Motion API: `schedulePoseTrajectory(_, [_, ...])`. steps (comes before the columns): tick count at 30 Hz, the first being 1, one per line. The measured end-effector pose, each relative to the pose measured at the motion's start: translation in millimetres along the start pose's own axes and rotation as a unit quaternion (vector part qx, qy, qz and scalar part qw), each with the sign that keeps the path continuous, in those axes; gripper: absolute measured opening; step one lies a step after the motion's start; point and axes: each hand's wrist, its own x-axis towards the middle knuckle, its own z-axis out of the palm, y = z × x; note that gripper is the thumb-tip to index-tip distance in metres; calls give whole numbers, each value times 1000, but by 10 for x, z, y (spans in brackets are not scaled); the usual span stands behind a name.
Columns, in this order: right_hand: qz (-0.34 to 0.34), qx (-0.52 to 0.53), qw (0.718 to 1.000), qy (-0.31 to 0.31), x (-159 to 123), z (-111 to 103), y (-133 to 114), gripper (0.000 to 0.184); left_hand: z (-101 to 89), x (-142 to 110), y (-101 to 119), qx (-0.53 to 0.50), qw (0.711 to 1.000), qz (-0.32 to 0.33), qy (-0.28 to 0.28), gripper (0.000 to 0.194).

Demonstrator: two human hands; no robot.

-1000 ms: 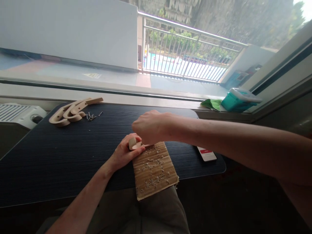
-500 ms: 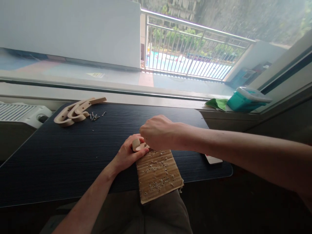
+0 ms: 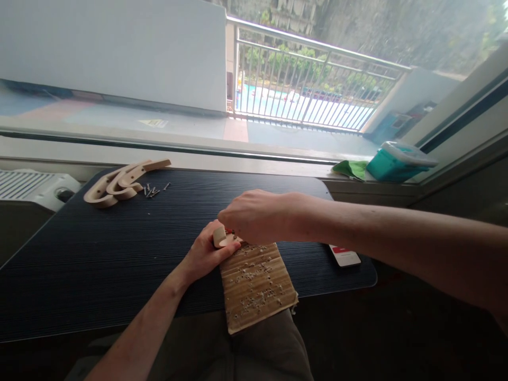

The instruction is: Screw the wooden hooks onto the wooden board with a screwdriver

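Observation:
My left hand (image 3: 204,251) grips a pale wooden hook (image 3: 219,236) at the far edge of a corrugated cardboard pad (image 3: 257,286). The thumb lies along the hook's near side, and a screw (image 3: 235,237) stands in the wood. Right above it my right hand (image 3: 254,216) is closed in a fist, its back toward me. A small red and dark bit shows under its fingers, but what they hold is hidden. The pad is full of holes and overhangs the table edge above my lap.
Several curved wooden hooks (image 3: 127,182) lie at the table's back left, beside loose screws (image 3: 151,191). A phone (image 3: 344,256) rests at the right of the dark table (image 3: 119,254). A teal box (image 3: 397,161) and green cloth (image 3: 351,169) sit on the sill; a white radiator (image 3: 35,185) stands left.
My right hand has shifted slightly left and turned at the wrist, still closed over the hook. More of the phone shows beneath the forearm. My left hand keeps its hold.

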Motion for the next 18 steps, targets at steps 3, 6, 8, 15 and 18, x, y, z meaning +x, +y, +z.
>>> schedulePoseTrajectory(3, [27,-1,1000,12,17,53,34,17,1,-2,-15,-5,1000,-4,6,23])
schedulePoseTrajectory(6, [66,6,997,39,16,103,87,19,5,-3,-30,-20,1000,0,-2,23])
schedulePoseTrajectory(8, [87,11,995,56,20,124,106,22,5,-3,-30,-26,1000,5,-11,24])
schedulePoseTrajectory(15, [129,-1,990,55,62,40,-22,27,6,-12,8,-19,1000,-8,-3,33])
schedulePoseTrajectory(18, [112,-20,992,49,19,-38,-49,26,9,-17,6,-24,1000,-6,-4,32])
